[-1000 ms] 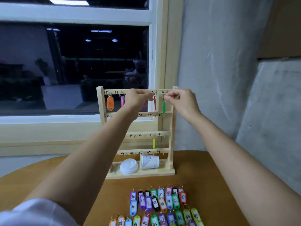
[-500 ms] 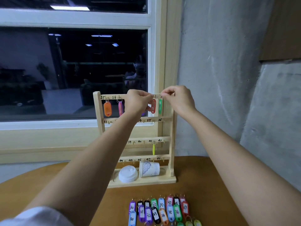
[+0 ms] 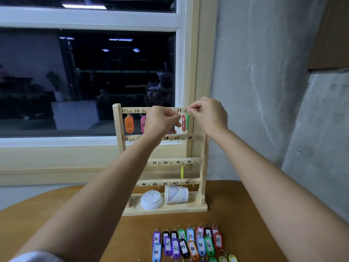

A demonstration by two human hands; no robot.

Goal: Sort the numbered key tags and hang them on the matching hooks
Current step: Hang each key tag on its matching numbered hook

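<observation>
Both grips have closed in along the top rail since a second ago, and the green tag now hangs just beside the red tag.

On the desk stands the wooden rack. The left grip, fingers curled, seems to pinch the red tag's ring under label 29. The right grip, at 3 o'clock from it, pinches the green tag's ring. The green tag hangs with its long axis vertical, at 6 o'clock from the right fingertips, so the right hand is nearer. The matching hook is hidden behind that hand, probably towards 3 o'clock.
</observation>
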